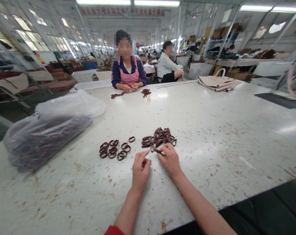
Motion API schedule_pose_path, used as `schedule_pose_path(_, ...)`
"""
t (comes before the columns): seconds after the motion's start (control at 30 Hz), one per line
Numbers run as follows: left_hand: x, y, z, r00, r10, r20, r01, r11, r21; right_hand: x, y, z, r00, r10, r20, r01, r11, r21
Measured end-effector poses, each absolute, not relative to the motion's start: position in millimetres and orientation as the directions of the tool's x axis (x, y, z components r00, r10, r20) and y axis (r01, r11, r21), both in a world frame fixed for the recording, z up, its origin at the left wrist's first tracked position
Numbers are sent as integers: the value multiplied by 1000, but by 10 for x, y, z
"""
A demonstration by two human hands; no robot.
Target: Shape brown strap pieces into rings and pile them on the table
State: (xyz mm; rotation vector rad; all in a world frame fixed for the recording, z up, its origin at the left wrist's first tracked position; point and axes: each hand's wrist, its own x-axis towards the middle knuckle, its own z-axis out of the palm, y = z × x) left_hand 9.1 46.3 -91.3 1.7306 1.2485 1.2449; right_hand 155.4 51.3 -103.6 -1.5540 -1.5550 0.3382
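My right hand [169,159] pinches a dark brown strap loop [158,152], flattened in shape, between thumb and fingertips just above the table. My left hand [141,169] is beside it, fingers half bent and thumb apart; I see nothing held in it. Beyond my right hand lies a heap of flattened brown loops [162,135], some overlapping. To the left of my left hand, several rounded brown rings [113,150] sit in a loose group, a few leaning on each other.
A clear plastic bag [50,133] full of dark loops lies on the left of the white table [223,130]. Across it a co-worker [128,70] handles small brown pieces [146,93]. Folded beige fabric [215,83] lies at the far right. Another person [168,63] sits behind.
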Motion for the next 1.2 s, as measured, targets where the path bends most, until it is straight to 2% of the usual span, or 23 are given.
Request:
schedule_pose_path(0.07, 170, 433, -916, 161, 958, 238, 205, -268, 941, 1522, 433, -1019, 69, 949, 308, 467, 242, -850)
schedule_pose_path(0.1, 189, 427, -920, 172, 969, 178, 156, -205, 966, 1515, 403, -1016, 13, 972, 234, 339, 216, -916)
schedule_pose_path(0.17, 195, 426, -933, 163, 986, 20, 37, -26, 999, 1522, 368, -1010, -107, 993, 56, 70, 64, -996)
schedule_pose_path(0.27, 174, 438, -952, 143, 977, -158, -212, 186, 959, 1561, 352, -994, -319, 942, -99, -235, -180, -955)
schedule_pose_path(0.37, 171, 456, -971, 146, 972, -183, -355, 224, 907, 1575, 343, -989, -385, 920, -77, -357, -226, -906)
schedule_pose_path(0.5, 184, 475, -995, 154, 971, -183, -341, 226, 913, 1551, 347, -1027, -281, 958, -62, -359, -164, -919)
schedule_pose_path(0.6, 183, 463, -984, 211, 958, -194, -338, 258, 905, 1536, 371, -1052, -237, 970, -51, -284, -119, -951)
schedule_pose_path(0.67, 182, 439, -956, 271, 943, -194, -365, 288, 885, 1528, 387, -1055, -102, 994, -28, -161, -44, -986)
schedule_pose_path(0.77, 191, 402, -908, 333, 924, -187, -379, 313, 871, 1510, 393, -1048, 171, 981, 89, 99, 73, -992)
schedule_pose_path(0.83, 205, 387, -889, 339, 922, -186, -350, 307, 885, 1500, 385, -1044, 258, 955, 146, 180, 101, -979)
schedule_pose_path(0.9, 222, 381, -883, 332, 927, -177, -287, 278, 917, 1498, 376, -1045, 269, 956, 120, 151, 82, -985)
schedule_pose_path(1.0, 244, 382, -883, 282, 952, -123, -175, 177, 968, 1520, 370, -1048, 235, 972, 0, 28, -7, -1000)
schedule_pose_path(1.1, 261, 390, -881, 200, 977, -79, -160, 112, 981, 1557, 371, -1036, 116, 990, -78, -74, -70, -995)
schedule_pose_path(1.2, 277, 399, -891, 131, 989, -62, -146, 81, 986, 1571, 369, -1012, -36, 996, -80, -187, -86, -979)
